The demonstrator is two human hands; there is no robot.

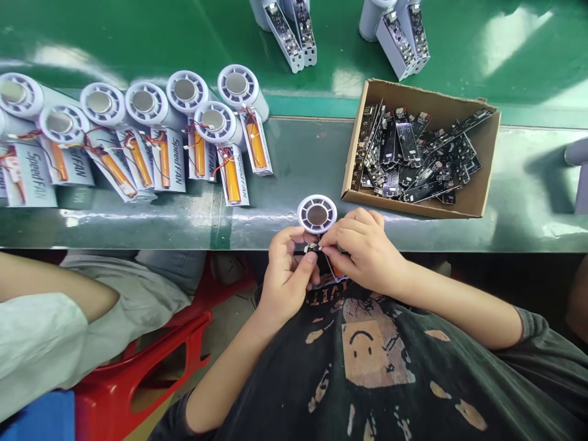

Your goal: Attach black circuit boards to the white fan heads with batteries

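Note:
A white fan unit (316,214) with a round slotted end stands at the bench's front edge, between my hands. My left hand (290,272) is closed on a small dark circuit board (312,247) just below the fan's round end. Thumb and fingers of my right hand (361,245) pinch at the board's right end, on a small pale piece that looks like a connector. Under my right hand, an orange battery (337,271) shows in the fan's open handle. The fingertips partly hide the board and the handle.
A cardboard box (420,208) of circuit boards sits right of centre. Several fan units (214,119) with orange batteries line the left of the bench (294,153). More units (397,37) with boards fitted lie at the back. Another person's arm (59,275) and a red stool (151,343) are at left.

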